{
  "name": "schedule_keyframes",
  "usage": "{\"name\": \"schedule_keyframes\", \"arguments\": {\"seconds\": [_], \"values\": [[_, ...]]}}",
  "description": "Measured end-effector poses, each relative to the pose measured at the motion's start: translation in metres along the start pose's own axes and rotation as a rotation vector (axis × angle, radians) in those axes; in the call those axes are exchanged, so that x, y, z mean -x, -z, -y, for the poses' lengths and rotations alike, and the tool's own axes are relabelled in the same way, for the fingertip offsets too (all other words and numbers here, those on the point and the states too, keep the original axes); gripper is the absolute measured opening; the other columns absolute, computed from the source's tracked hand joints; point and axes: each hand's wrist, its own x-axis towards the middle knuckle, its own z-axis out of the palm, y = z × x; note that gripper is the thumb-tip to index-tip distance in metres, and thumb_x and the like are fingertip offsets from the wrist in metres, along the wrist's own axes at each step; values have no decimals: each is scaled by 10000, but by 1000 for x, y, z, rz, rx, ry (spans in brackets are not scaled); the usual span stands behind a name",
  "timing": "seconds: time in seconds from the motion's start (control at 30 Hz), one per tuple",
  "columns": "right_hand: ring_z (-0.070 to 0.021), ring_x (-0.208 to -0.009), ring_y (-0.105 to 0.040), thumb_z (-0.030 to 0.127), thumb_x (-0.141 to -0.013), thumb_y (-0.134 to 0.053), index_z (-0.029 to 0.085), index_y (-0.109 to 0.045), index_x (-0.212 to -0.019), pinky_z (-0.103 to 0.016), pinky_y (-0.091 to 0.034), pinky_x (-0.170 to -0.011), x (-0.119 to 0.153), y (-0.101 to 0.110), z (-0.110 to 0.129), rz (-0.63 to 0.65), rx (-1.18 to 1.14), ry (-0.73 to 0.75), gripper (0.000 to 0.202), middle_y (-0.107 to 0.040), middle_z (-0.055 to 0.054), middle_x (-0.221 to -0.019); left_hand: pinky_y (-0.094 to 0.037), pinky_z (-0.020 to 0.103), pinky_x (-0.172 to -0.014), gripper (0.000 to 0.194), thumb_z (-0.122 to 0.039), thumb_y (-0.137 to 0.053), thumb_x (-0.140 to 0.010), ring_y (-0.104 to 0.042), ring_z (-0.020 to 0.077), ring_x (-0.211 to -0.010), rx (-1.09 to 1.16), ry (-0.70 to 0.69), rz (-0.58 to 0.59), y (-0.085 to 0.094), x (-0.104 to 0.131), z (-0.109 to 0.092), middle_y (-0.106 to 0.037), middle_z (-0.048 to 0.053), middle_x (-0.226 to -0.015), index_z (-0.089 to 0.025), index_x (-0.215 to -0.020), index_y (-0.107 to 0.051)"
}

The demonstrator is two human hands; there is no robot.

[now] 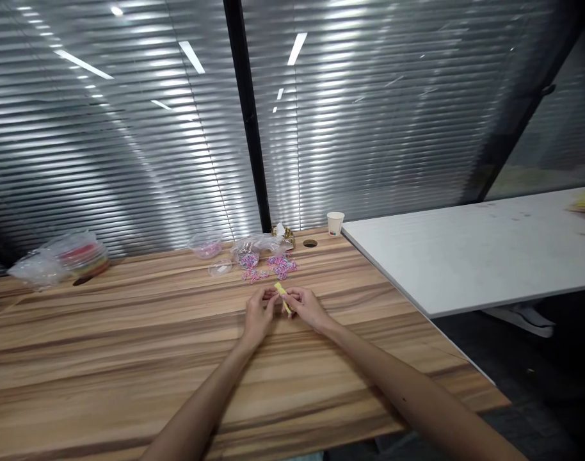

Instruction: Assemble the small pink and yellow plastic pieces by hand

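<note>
Both my hands meet over the wooden table (177,358), around a small yellow strip (282,293). My left hand (260,312) pinches the strip from the left, with its fingertips near the upper part. From the right, my right hand (308,307) grips the same strip, and its lower end sticks out below the fingers. Just beyond my hands lie loose pink and blue pieces (283,265), with a smaller heap (255,275) beside them.
Behind the heaps are a clear plastic bag (258,244), a round clear lid (220,268) and a clear tub (206,246). A paper cup (335,223) stands at the back edge. Bagged coloured material (81,255) lies far left. A white table (465,256) adjoins at right.
</note>
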Motion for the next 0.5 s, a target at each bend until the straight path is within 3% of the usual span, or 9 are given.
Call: {"name": "schedule_keyframes", "arguments": {"seconds": [0.13, 0.3, 0.5], "values": [[-81, -444, -466, 472, -721, -550, 115, -567, -793, -200, -392, -443, 0, 0, 4, -3, -27, 0, 365, -537, 5, -566, -479, 277, -703, 156, -210, -501, -782, -610, 146, -742, -94, -5, -43, 1, 1, 0, -652, 54, -817, -143, -900, -579], [-77, -436, -466, 472, -726, -545, 109, -566, -789, -194, -384, -432, 0, -1, 4, 8, -26, 9, 369, -539, 4, -560, -456, 301, -723, 178, -210, -453, -821, -602, 170, -805, -308, -189, 1, 3, 2, 0, -659, 62, -883, -163, -895, -608], [-71, -412, -455, 490, -724, -540, 112, -575, -764, -180, -366, -406, -1, -2, 3, 21, -22, 5, 381, -535, 7, -529, -423, 312, -701, 175, -194, -449, -828, -582, 182, -754, -529, -325, -3, 7, 1, 1, -661, 61, -805, -165, -863, -618]]}}
